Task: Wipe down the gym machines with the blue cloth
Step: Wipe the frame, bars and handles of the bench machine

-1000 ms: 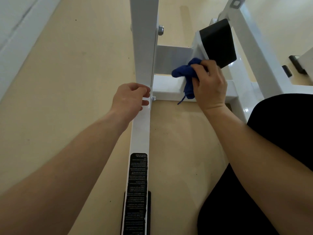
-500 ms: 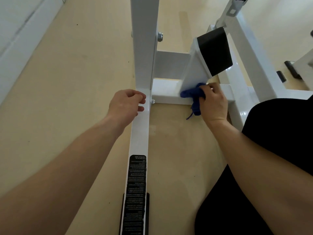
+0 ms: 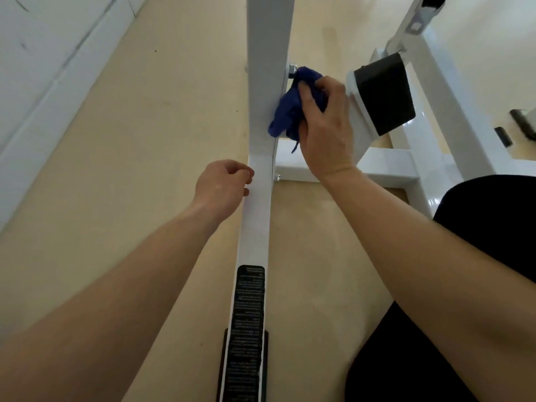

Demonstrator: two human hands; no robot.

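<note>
I see right hand (image 3: 324, 126) clenched around blue cloth (image 3: 290, 108), pressing it to the white upright post (image 3: 268, 82) just below a bolt (image 3: 292, 68) | left hand (image 3: 222, 187) loosely curled against the post's base, apparently empty.

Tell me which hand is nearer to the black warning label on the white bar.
Left. The left hand rests against the white bar just above the black label; the right hand is higher up, pressing the blue cloth to the upright.

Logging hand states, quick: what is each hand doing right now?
Left hand: loosely curled, holding nothing, against the white frame bar.
Right hand: closed on the blue cloth, pressing it to the upright post.
</note>
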